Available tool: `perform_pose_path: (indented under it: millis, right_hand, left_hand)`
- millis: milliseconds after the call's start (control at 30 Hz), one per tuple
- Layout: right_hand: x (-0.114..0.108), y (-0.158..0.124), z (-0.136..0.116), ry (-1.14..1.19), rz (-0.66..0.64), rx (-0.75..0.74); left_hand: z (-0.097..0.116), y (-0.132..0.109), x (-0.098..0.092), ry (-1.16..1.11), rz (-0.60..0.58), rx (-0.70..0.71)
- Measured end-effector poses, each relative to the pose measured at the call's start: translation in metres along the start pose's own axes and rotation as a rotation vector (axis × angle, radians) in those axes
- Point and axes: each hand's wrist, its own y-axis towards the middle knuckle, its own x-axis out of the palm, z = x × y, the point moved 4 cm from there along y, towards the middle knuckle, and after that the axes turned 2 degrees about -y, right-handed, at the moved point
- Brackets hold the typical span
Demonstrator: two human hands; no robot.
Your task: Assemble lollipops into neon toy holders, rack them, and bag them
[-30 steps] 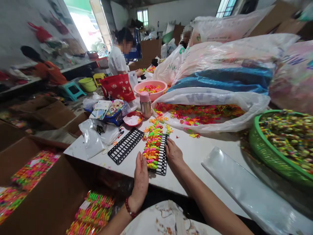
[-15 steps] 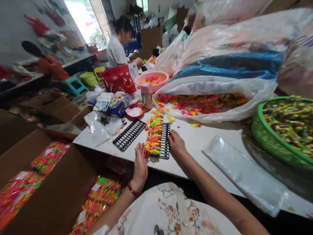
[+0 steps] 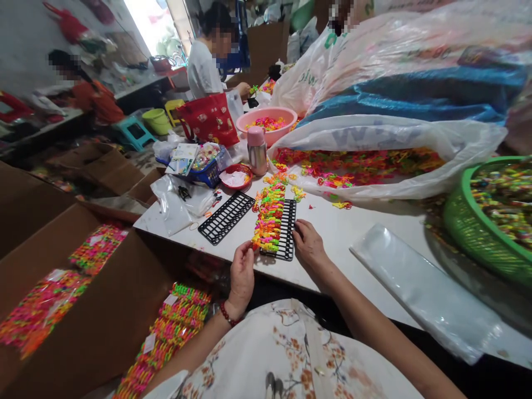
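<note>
A black plastic grid tray (image 3: pixel 286 230) lies on the white table (image 3: pixel 341 238), its left half covered by a row of neon-coloured plastic pieces (image 3: pixel 269 213). My left hand (image 3: pixel 242 274) is at the near left end of that row, fingers curled at the lowest pieces. On the tray's right edge rests my right hand (image 3: pixel 308 246), palm down. A second black grid tray (image 3: pixel 226 217) lies bare to the left.
A big clear bag of neon pieces (image 3: pixel 366 166), a green basket (image 3: pixel 490 221), a pink bowl (image 3: pixel 266 123), a pink flask (image 3: pixel 257 151) and clear sleeves (image 3: pixel 419 288) are on the table. Cardboard boxes (image 3: pixel 95 310) with packed rows stand at left. Other people sit at the back.
The view has tilted down and shifted. My left hand has slid back along the coloured row to its near end and curled; my right hand stays on the tray's right edge.
</note>
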Motion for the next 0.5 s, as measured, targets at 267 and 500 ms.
perform_pose_path:
  millis: [267, 500]
  right_hand:
    - [0.002, -0.004, -0.005, -0.023, 0.011, -0.080]
    - [0.001, -0.010, -0.016, 0.016, 0.018, -0.049]
  left_hand:
    - [-0.009, 0.012, -0.001, -0.024, -0.014, 0.027]
    - [-0.009, 0.021, -0.012, 0.024, -0.057, -0.040]
